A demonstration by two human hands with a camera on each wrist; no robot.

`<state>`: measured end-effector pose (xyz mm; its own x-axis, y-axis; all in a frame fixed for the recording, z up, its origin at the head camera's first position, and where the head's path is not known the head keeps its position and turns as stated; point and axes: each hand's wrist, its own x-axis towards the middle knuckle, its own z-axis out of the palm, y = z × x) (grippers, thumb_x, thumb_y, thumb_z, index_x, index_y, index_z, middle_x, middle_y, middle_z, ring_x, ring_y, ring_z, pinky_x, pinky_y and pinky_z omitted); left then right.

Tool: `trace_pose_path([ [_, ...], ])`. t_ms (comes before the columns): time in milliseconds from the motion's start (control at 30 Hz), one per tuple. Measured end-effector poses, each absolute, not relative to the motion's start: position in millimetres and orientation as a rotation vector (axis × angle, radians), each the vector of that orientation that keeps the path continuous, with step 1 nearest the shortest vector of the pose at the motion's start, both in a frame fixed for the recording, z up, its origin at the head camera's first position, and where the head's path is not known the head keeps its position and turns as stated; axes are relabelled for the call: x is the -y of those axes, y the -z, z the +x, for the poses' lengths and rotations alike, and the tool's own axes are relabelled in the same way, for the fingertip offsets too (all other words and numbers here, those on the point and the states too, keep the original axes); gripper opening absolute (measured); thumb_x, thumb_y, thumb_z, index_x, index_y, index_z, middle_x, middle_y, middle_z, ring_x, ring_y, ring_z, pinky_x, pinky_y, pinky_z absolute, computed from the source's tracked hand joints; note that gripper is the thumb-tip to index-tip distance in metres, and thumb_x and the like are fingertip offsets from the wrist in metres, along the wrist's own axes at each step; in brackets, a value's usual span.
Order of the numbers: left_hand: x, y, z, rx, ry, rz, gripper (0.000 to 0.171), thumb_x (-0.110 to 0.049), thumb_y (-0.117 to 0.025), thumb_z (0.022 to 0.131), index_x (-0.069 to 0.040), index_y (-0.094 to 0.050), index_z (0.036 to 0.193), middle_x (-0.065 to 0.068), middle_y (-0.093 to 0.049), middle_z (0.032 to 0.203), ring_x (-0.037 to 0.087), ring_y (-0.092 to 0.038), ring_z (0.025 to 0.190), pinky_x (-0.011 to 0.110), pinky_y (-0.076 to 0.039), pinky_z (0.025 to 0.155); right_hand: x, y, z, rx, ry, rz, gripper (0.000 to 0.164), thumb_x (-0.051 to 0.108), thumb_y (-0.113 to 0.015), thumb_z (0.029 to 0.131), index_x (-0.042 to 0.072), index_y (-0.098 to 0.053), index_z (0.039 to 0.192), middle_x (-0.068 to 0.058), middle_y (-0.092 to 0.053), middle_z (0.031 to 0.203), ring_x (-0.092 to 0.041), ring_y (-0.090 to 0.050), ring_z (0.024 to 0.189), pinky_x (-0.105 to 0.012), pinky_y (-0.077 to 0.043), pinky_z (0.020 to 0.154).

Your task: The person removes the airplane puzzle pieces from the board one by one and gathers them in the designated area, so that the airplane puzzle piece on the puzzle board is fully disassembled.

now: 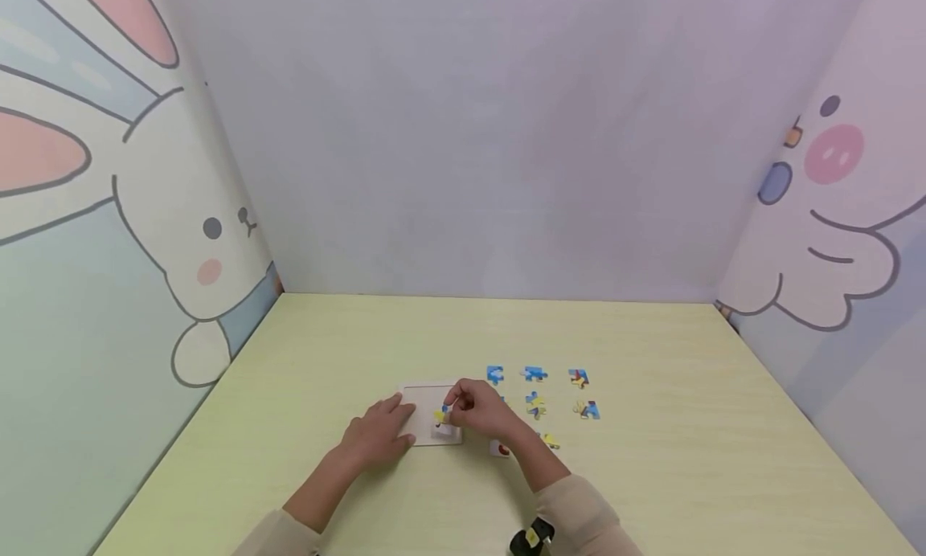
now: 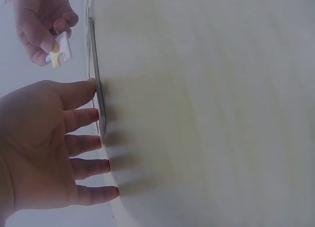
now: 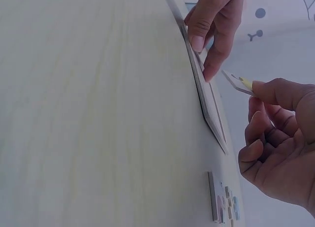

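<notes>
A white and yellow jigsaw piece with a touch of blue (image 1: 441, 427) is pinched between the thumb and fingers of my right hand (image 1: 483, 410). That hand holds the piece (image 3: 237, 82) above a flat, pale puzzle tray (image 1: 422, 419), apart from its surface. My left hand (image 1: 376, 434) lies at the tray's left side. In the left wrist view, its extended fingers (image 2: 81, 119) touch the tray's edge, some reaching the tabletop. The right hand hides the right side of the tray in the head view.
Loose jigsaw pieces lie in rough rows right of the tray, among them a blue one (image 1: 534, 374), a blue and red one (image 1: 579, 378) and a white and red one (image 1: 499, 449). The right forearm partly covers several. Printed walls surround the pale wooden table (image 1: 325, 339).
</notes>
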<state>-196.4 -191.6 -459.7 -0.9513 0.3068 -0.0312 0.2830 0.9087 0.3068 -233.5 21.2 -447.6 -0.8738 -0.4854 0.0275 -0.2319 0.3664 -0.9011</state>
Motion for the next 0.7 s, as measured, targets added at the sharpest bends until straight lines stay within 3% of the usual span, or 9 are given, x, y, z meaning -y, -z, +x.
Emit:
trace_pose_path([
  [700,193,454,-193,-2.979,-0.496,0.498,0.044,-0.025,-0.064,0.087,-0.005,-0.055,0.126,0.019,-0.044,0.137,0.041,-0.04,0.122,0.062,-0.039,0.079,-55,439,-221,-2.404,1.564,-0.683,0.008,0.005,-0.065,0.085,0.005,-0.063,0.093,-0.001,-0.055,0.072,-0.012,-0.047,0.062,-0.024,-0.041,0.055],
])
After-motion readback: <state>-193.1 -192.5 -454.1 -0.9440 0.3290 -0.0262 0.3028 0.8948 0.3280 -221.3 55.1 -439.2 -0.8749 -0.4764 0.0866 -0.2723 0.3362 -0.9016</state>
